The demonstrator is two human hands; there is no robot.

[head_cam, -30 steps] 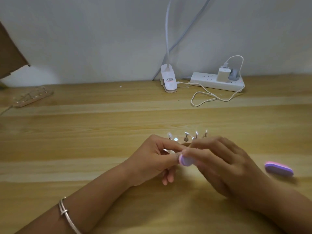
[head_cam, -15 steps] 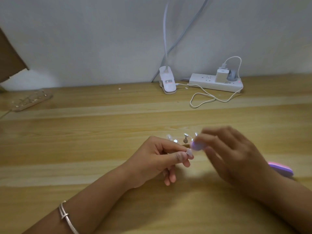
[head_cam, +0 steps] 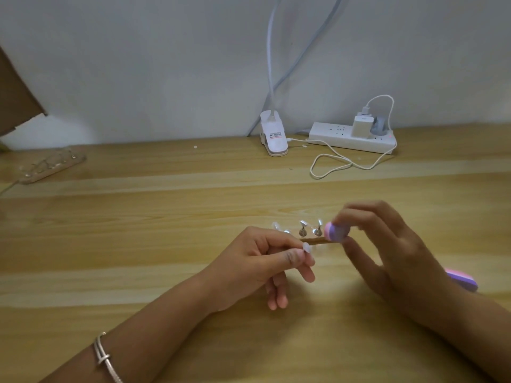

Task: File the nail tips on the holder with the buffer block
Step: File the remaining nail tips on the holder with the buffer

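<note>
My left hand [head_cam: 265, 261] pinches a small pale nail tip [head_cam: 306, 247] between thumb and forefinger, just above the wooden table. My right hand [head_cam: 387, 255] grips a pink and purple buffer block [head_cam: 336, 231] end-on, a short way up and to the right of the tip, not touching it. Behind both hands stands the clear nail tip holder [head_cam: 302, 230] with several small pegs, partly hidden by my fingers.
A second pink and purple buffer block [head_cam: 463, 279] lies on the table behind my right wrist. At the back are a white clip lamp base [head_cam: 273, 138], a white power strip [head_cam: 351, 139] with a looped cable, and another clear holder [head_cam: 51, 164] at far left.
My right hand has lifted the buffer block up and to the right, away from the nail tip it was touching. My left hand keeps its pinch on the tip.
</note>
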